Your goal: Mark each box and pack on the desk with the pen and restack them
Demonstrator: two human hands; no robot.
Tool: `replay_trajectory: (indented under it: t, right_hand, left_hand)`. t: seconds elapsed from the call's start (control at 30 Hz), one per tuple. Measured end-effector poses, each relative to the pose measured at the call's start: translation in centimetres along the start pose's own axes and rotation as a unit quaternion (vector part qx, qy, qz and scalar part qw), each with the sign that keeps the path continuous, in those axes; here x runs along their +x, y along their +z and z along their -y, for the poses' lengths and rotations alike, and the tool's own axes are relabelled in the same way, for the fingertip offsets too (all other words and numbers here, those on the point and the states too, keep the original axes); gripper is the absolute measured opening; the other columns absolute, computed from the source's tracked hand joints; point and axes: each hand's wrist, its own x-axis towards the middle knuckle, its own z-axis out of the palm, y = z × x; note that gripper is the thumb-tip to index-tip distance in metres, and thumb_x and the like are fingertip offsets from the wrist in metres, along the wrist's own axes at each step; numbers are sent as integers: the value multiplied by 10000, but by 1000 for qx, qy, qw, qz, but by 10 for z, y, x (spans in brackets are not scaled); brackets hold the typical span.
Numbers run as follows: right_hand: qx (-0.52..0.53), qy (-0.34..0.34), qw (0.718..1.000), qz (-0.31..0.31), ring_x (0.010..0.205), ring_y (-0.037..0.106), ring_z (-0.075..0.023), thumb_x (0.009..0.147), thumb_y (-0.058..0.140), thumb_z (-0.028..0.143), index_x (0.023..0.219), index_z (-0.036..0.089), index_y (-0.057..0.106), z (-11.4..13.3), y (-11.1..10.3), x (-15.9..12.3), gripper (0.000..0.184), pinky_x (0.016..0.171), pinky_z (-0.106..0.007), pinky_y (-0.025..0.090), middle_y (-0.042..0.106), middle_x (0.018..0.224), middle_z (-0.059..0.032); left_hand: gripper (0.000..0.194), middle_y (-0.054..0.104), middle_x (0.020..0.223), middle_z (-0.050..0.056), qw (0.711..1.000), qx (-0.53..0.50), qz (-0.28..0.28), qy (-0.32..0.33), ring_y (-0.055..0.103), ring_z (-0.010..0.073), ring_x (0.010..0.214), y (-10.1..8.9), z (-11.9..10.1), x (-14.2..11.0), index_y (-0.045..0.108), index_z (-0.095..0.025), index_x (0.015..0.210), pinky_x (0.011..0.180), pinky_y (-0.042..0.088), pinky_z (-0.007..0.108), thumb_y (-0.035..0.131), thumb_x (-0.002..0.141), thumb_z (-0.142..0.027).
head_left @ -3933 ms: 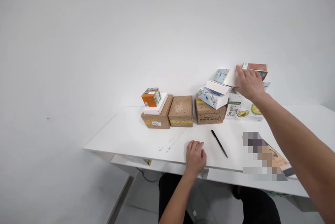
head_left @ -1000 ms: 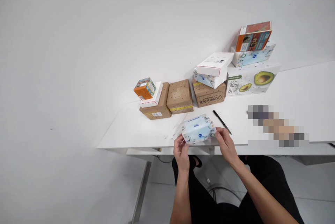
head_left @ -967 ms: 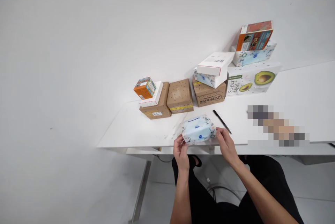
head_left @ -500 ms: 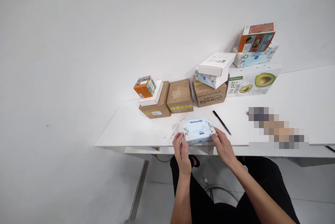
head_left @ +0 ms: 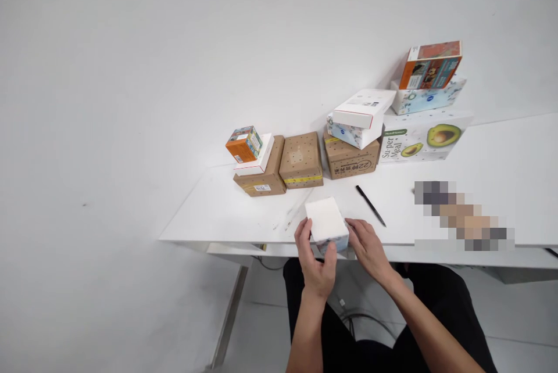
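A pack of tissues (head_left: 326,221) is up on end over the table's front edge, its plain white face turned upward and its printed light-blue side facing me. My left hand (head_left: 314,262) grips it at the left and near sides, thumb on the printed side. My right hand (head_left: 367,248) is closed at its right side, with fingertips partly hidden behind the pack. A black pen (head_left: 370,206) lies on the table just beyond my right hand.
Along the wall on the white table (head_left: 209,210) stand brown cartons (head_left: 300,158), one topped by a white box (head_left: 261,159) and an orange box (head_left: 243,145). Right of them, a flat white box (head_left: 364,107) tops another stack. An avocado-print box (head_left: 422,139) stands further right, beside a pixelated patch.
The tissue pack has been turned: its printed top faced up before, and now a white face does. My left hand has shifted round to its near side.
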Motion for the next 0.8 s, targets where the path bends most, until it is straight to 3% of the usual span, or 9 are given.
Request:
replay_trajectory:
  t: [0.23, 0.4, 0.5, 0.67, 0.8]
  right_hand:
    - [13, 0, 1000, 6, 1041, 540, -249, 924, 376, 426, 1096, 205, 598, 1, -2, 0, 357, 924, -443, 436, 612, 1074, -113]
    - [62, 55, 997, -2, 1031, 564, -252, 904, 385, 479, 1049, 198, 636, 5, -4, -1, 404, 925, -426, 437, 653, 1048, -106]
    - [139, 104, 985, -10, 1034, 586, -245, 896, 363, 523, 1079, 184, 631, 6, -10, -1, 470, 925, -406, 448, 658, 1093, -110]
    - [225, 117, 967, 1, 922, 626, -223, 903, 298, 548, 1060, 192, 632, 7, -20, 1, 513, 869, -371, 484, 685, 1017, -77]
    - [153, 122, 980, 34, 723, 615, -219, 881, 367, 491, 1019, 174, 644, 7, -23, 7, 443, 695, -354, 518, 684, 848, -69]
  left_hand:
    - [599, 371, 1412, 145, 992, -95, -12, -79, 389, 269, 1297, 3, -1, -1, 316, -216, 1376, 1064, 348, 421, 555, 844, -356]
    - [604, 340, 1444, 119, 991, -80, 39, -95, 350, 264, 1329, 2, -14, 1, 283, -243, 1406, 1075, 338, 413, 523, 863, -356]
    - [628, 251, 1488, 116, 994, -25, 83, -70, 273, 271, 1375, 4, -21, -1, 241, -265, 1442, 1073, 346, 420, 501, 876, -341]
    - [742, 191, 1496, 157, 986, 109, 123, 0, 246, 331, 1374, 9, -26, -4, 216, -246, 1464, 1062, 339, 497, 573, 827, -379]
    - [717, 220, 1471, 176, 972, 213, 95, 23, 244, 365, 1355, 9, -23, -1, 276, -234, 1448, 1058, 284, 564, 582, 818, -387]
